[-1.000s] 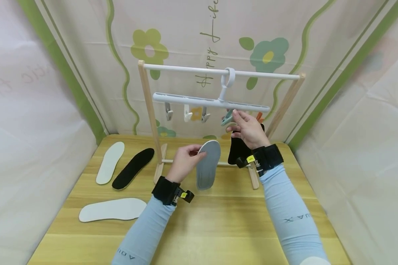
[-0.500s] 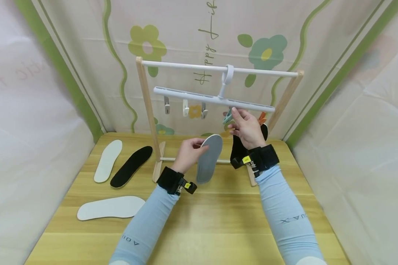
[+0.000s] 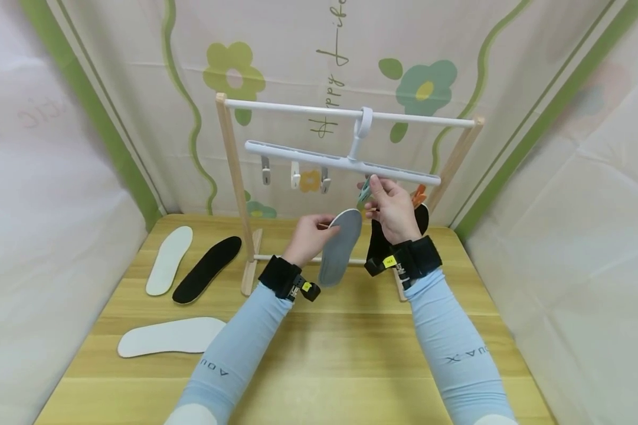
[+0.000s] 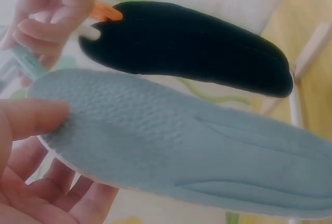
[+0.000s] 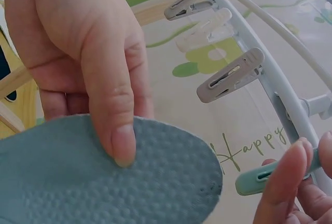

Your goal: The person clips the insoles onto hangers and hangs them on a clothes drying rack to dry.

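Fingers (image 5: 122, 130) pinching grey insole (image 3: 340, 248)

Open tabletop (image 3: 350, 354) below; black insole (image 3: 378, 245) and clip hanger (image 3: 340, 162) seemingly crowding the right.

Both arms wear light blue sleeves (image 3: 446, 348) with dark lettering and black wrist straps (image 3: 414, 258) bearing yellow tags.
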